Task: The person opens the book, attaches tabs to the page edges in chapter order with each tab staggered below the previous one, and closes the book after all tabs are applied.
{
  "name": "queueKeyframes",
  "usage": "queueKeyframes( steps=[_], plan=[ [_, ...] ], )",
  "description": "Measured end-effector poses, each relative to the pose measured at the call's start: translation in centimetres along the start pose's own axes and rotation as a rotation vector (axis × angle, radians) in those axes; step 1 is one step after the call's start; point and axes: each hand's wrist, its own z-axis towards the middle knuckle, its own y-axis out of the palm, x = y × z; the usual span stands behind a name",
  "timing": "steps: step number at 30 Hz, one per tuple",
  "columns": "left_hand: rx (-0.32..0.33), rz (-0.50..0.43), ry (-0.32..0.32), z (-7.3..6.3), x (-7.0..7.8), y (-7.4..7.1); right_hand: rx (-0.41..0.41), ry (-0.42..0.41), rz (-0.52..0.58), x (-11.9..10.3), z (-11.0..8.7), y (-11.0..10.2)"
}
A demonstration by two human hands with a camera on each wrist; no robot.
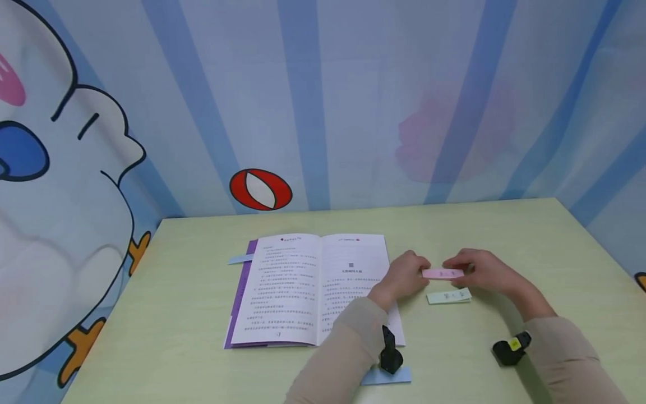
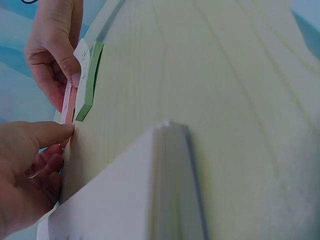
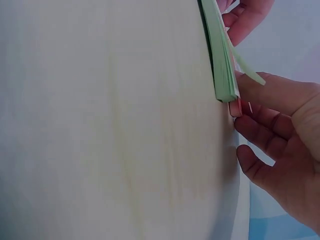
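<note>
Between both hands is a narrow pink pad of sticky notes (image 1: pixel 442 274) with handwriting on its top. The left hand (image 1: pixel 407 275) pinches its left end, and the right hand (image 1: pixel 487 272) pinches the other end between thumb and fingers. Just in front of it lies a pale green sticky-note pad (image 1: pixel 448 296), also written on. Its top sheet lifts away from the stack, as the right wrist view shows with the green pad (image 3: pixel 223 70) overlapping the pink one.
An open book (image 1: pixel 282 286) with a purple cover lies left of the hands, partly under the left forearm. A light blue tab (image 1: pixel 240 259) sticks out from its left edge. Near the left wrist lies a blue pad (image 1: pixel 396 377), partly covered. A printed curtain (image 1: pixel 353 112) stands behind the table.
</note>
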Motion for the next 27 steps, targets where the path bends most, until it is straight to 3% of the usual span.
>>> queueKeyframes(
  steps=[12,27],
  plan=[
    [0.017,-0.009,-0.025,-0.3,0.5,-0.1,-0.057,-0.035,0.032,-0.3,0.4,-0.2],
    [0.046,-0.003,0.046,-0.2,0.4,-1.2,-0.038,-0.117,-0.048,-1.5,1.1,-1.2]
  ],
)
